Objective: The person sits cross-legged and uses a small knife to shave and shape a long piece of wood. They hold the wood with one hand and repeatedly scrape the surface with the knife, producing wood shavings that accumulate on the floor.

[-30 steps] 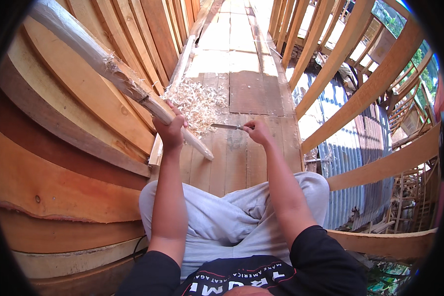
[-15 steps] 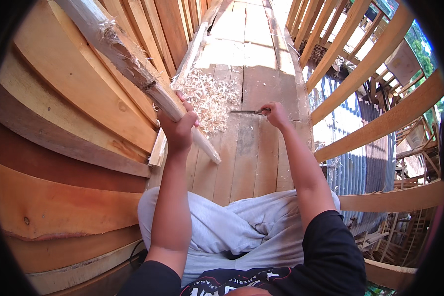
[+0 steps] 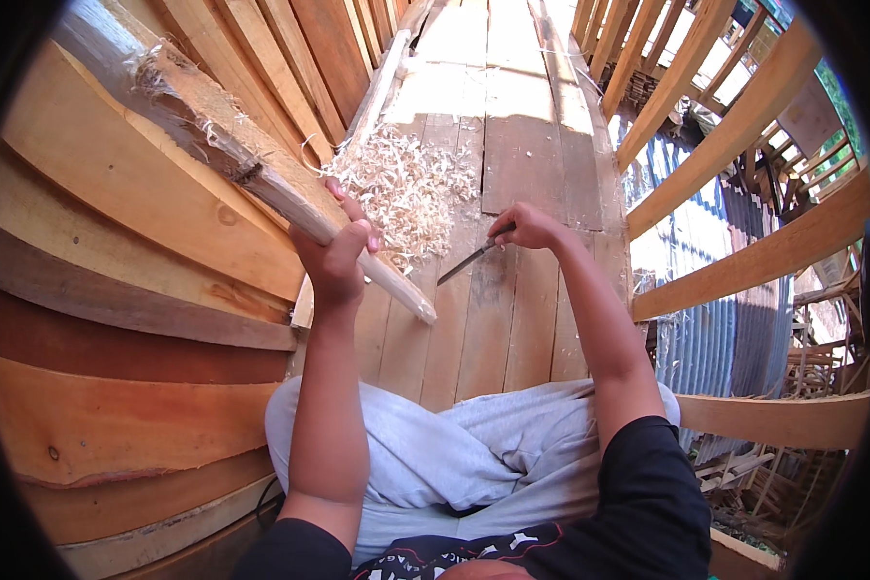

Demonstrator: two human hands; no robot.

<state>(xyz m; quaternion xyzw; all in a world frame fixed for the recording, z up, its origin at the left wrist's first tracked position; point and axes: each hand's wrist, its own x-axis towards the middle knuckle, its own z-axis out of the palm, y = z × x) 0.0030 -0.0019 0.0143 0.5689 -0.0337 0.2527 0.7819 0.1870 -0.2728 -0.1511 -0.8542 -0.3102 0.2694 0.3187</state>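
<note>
A long, roughly shaved wooden pole slants from the upper left down to the floorboards, its pale cut end toward the middle. My left hand is closed around it not far above that lower end. In my right hand is a knife, gripped by its dark handle. Its thin blade angles down to the left, and the tip is close to the pole's lower end without visibly touching it. Curled wood shavings lie heaped on the floor just beyond my left hand.
Stacked boards form a wall along my left. To the right runs a slatted wooden railing, with corrugated metal sheets below it. The plank floor stretches ahead into bright sun. My crossed legs are close in front.
My right hand has drawn slightly nearer to me and left, and the knife has swung from level to pointing down-left. The pole's upper part has shifted a little left in the view.
</note>
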